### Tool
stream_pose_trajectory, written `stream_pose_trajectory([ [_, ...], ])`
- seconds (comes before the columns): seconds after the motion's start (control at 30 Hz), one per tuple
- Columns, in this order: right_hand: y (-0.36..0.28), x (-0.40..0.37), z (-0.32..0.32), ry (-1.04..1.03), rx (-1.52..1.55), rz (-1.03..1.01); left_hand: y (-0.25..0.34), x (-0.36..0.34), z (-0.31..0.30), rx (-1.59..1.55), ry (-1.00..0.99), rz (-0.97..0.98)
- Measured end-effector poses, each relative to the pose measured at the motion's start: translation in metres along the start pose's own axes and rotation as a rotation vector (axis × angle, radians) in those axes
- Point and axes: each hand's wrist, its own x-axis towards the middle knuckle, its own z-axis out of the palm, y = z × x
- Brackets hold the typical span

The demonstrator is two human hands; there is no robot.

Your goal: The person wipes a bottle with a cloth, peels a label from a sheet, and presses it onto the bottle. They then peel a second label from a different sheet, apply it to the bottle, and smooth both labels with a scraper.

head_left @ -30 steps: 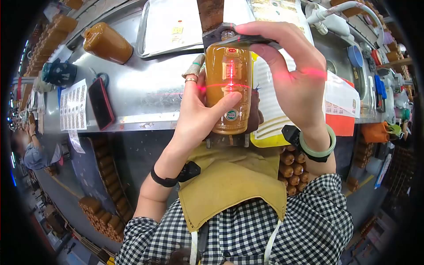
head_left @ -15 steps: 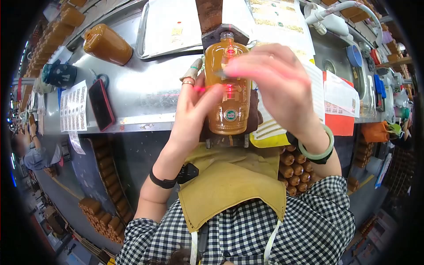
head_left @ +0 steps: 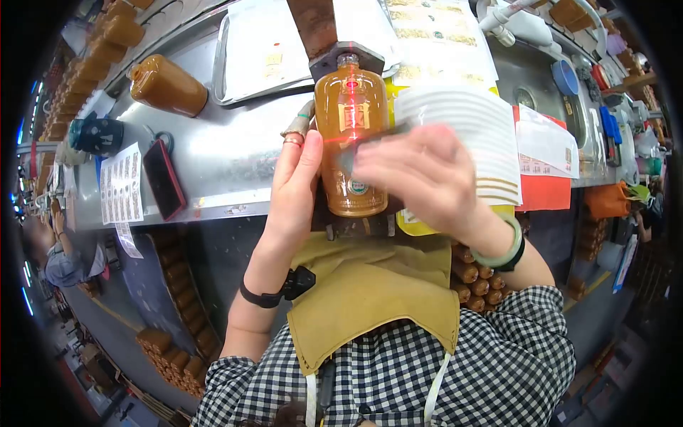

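Observation:
An amber-brown bottle (head_left: 353, 99) lies in a dark holder, its neck against a metal bracket (head_left: 341, 57). Gold lettering, a small red mark and a round green mark show on its front, crossed by red light lines. My left hand (head_left: 293, 181) rests along the bottle's left side, thumb and fingers stretched out, a pale cover on one fingertip. Over the lower right of the bottle, my right hand (head_left: 423, 174) is closed and smeared by motion. From its fingers a thin dark flat tool (head_left: 388, 134) sticks out across the front; its kind is too blurred to tell.
Left on the metal bench are another brown bottle (head_left: 167, 85), a dark jar (head_left: 96, 134), a phone (head_left: 163, 178) and a sticker sheet (head_left: 121, 186). A white tray (head_left: 220, 67) stands behind. Gold-striped white sheets (head_left: 455, 128) and a red folder (head_left: 544, 192) lie right.
My right hand has moved down the bottle, uncovering the large gold character. My left thumb has come off the front to the bottle's side. The whole view has shifted slightly.

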Motion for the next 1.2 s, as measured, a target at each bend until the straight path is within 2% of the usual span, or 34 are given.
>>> stream_pose_trajectory([
  [0.03, -0.011, -0.001, -0.007, -0.039, 0.155, 0.029, 0.0, -0.001, 0.003, 0.027, 0.009, 0.025],
  [0.07, -0.013, 0.0, -0.008, -0.039, 0.155, 0.028, 0.001, -0.001, 0.005, 0.052, 0.019, 0.049],
  [0.13, -0.016, 0.0, -0.009, 0.024, 0.304, 0.266, 0.002, -0.001, 0.009, 0.104, 0.006, 0.073],
  [0.2, -0.006, 0.01, 0.004, 0.338, 0.437, 0.607, 0.003, -0.002, 0.008, 0.158, -0.066, 0.055],
  [0.27, -0.004, 0.021, -0.001, 0.33, 0.656, 0.907, 0.004, -0.003, 0.014, 0.172, -0.027, 0.06],
  [0.3, -0.001, 0.019, 0.003, 0.33, 0.66, 0.907, 0.004, -0.002, 0.014, 0.169, -0.037, 0.085],
  [0.37, 0.003, 0.009, 0.013, 0.218, 0.245, 0.775, 0.006, -0.004, 0.014, 0.211, -0.022, 0.093],
  [0.5, 0.006, -0.013, 0.024, 0.173, 0.104, 0.734, 0.004, -0.003, 0.015, 0.202, -0.013, 0.066],
  [0.53, 0.008, -0.018, 0.027, 0.174, 0.1, 0.738, 0.004, -0.002, 0.015, 0.2, -0.016, 0.063],
  [0.6, 0.012, -0.022, 0.027, 0.221, 0.167, 0.871, 0.004, -0.002, 0.016, 0.195, -0.014, 0.058],
  [0.63, 0.014, -0.02, 0.024, 0.268, 0.115, 0.833, 0.004, -0.002, 0.018, 0.188, -0.004, 0.071],
  [0.77, 0.004, 0.004, 0.007, 0.403, 0.247, 0.863, 0.005, -0.002, 0.018, 0.206, -0.013, 0.07],
  [0.83, -0.003, 0.011, 0.008, 0.327, 0.51, 0.84, 0.002, -0.002, 0.016, 0.206, -0.021, 0.079],
  [0.87, -0.004, 0.009, 0.012, 0.247, 0.454, 0.828, 0.001, -0.002, 0.015, 0.205, -0.025, 0.087],
  [0.93, 0.0, 0.005, 0.016, 0.218, 0.294, 0.797, 0.002, -0.002, 0.018, 0.21, -0.02, 0.093],
  [1.03, 0.004, 0.0, 0.015, 0.25, 0.162, 0.752, 0.003, -0.003, 0.019, 0.21, -0.007, 0.107],
  [1.13, 0.01, -0.012, 0.015, 0.137, 0.135, 0.828, -0.002, -0.003, 0.015, 0.222, -0.02, 0.125],
  [1.2, 0.017, -0.022, 0.014, 0.127, 0.131, 0.801, -0.003, -0.001, 0.013, 0.234, -0.018, 0.139],
])
